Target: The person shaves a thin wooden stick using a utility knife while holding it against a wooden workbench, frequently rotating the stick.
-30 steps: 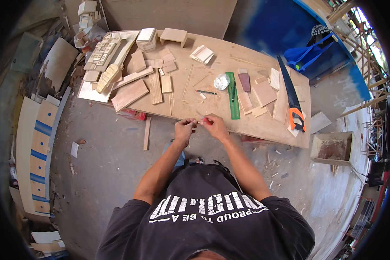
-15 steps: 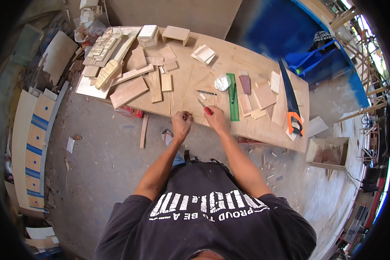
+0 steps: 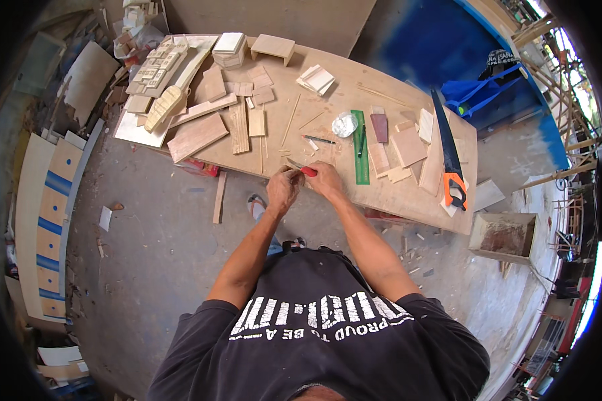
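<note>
My right hand (image 3: 326,179) is closed around the red handle of a small knife (image 3: 308,172), its blade pointing left over the table's near edge. Just left of it, my left hand (image 3: 283,189) has its fingers pinched together close to the blade. Whatever those fingers hold is too small to make out. Beyond the hands lie a pencil (image 3: 319,139) and some thin wooden strips (image 3: 290,120). A green ruler (image 3: 360,148) with a dark pen-like tool on it rests to the right, beside a round white tub (image 3: 344,125).
A handsaw (image 3: 449,150) with an orange handle lies at the table's right. Wooden boards (image 3: 198,138) and a carved wooden piece (image 3: 166,108) crowd the left. A small wooden stool shape (image 3: 273,48) stands at the back. An open box (image 3: 505,237) sits right of the table (image 3: 408,212).
My right hand has moved left with the knife, bringing the blade up to my left hand's fingers. The left hand has shifted only slightly.
</note>
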